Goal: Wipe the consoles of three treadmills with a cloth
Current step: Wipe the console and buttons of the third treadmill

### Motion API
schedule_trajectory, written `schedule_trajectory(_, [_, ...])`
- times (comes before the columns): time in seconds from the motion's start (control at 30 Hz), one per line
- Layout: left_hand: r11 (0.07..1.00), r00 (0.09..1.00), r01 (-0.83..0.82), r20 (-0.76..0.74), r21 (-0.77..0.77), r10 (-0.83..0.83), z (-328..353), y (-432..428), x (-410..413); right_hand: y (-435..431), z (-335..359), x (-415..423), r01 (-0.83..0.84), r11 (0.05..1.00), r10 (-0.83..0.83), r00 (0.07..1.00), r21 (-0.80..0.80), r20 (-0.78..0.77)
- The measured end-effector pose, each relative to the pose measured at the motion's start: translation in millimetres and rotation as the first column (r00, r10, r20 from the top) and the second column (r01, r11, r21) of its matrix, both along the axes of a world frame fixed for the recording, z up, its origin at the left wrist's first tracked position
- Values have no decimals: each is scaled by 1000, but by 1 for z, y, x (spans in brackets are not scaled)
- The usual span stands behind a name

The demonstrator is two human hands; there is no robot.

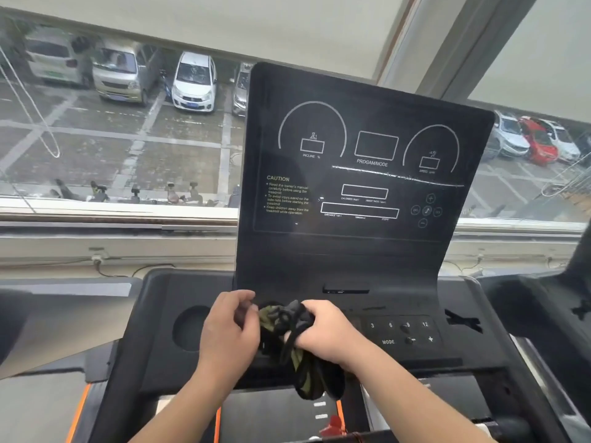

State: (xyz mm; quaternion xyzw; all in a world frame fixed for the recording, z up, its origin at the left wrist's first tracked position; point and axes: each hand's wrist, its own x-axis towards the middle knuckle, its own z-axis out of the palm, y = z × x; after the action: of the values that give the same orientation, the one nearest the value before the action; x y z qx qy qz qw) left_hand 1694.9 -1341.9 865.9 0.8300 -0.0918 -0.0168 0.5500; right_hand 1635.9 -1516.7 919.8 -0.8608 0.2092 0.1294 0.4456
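A black treadmill console (361, 174) stands upright in front of me, with printed dials, a CAUTION text and a long pale scratch across its face. Below it lies the flat control deck (403, 334) with number and MODE buttons. A dark cloth (300, 359) with olive-green patches is bunched over the middle of the deck. My left hand (230, 330) pinches its upper left edge. My right hand (323, 330) grips the bunched top, and the rest of the cloth hangs down toward the belt.
A round cup holder (190, 327) sits in the deck left of my hands. Another treadmill's frame (543, 314) stands close on the right. Behind the console runs a window sill (118, 225) and a window over a car park. Orange trim (78, 414) edges the frame at lower left.
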Motion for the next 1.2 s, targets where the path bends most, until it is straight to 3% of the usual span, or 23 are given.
schedule_trajectory(0.07, [998,997,32,-65,-46,-35,17,-17,-17,6,1,-9,134,988,-139,989,81,58])
schedule_trajectory(0.17, [994,958,-31,-286,-102,1,34,-32,-29,8,5,-18,287,958,-283,950,-6,133])
schedule_trajectory(0.23, [980,886,-6,-455,-199,-87,47,-36,-36,8,14,-24,327,942,-310,934,-76,176])
schedule_trajectory(0.33, [915,726,54,-614,-399,-311,73,-52,-51,5,24,-28,289,956,-269,936,-58,228])
schedule_trajectory(0.4, [911,736,16,-612,-411,-289,78,-63,-57,-2,32,-32,136,988,-148,970,71,194])
schedule_trajectory(0.47, [943,800,-42,-576,-331,-167,74,-67,-50,-20,44,-38,-52,950,18,994,308,111])
schedule_trajectory(0.53, [985,862,-24,-502,-172,-67,74,-65,-38,-45,46,-48,-58,910,31,997,411,71])
schedule_trajectory(0.6, [986,947,95,-319,139,-46,75,-63,-26,-72,30,-50,126,954,-160,981,273,106])
schedule_trajectory(0.67, [862,990,131,-105,489,-91,76,-69,-21,-98,10,-53,289,951,-307,932,113,193])
schedule_trajectory(0.7, [806,994,104,-29,582,-107,76,-75,-21,-109,2,-55,337,938,-347,910,85,226])
schedule_trajectory(0.77, [719,991,96,4,688,-136,69,-92,-27,-131,-7,-61,388,920,-386,881,49,274])
schedule_trajectory(0.93, [496,979,174,-93,851,-182,31,-127,-58,-190,-28,-86,475,860,-387,846,-187,368])
schedule_trajectory(1.1, [374,988,99,-46,922,-146,35,-166,-73,-230,-44,-103,506,856,-475,850,-103,228])
schedule_trajectory(1.2, [337,953,148,-44,930,-299,37,-208,-96,-242,-47,-102,502,863,-487,857,-61,167])
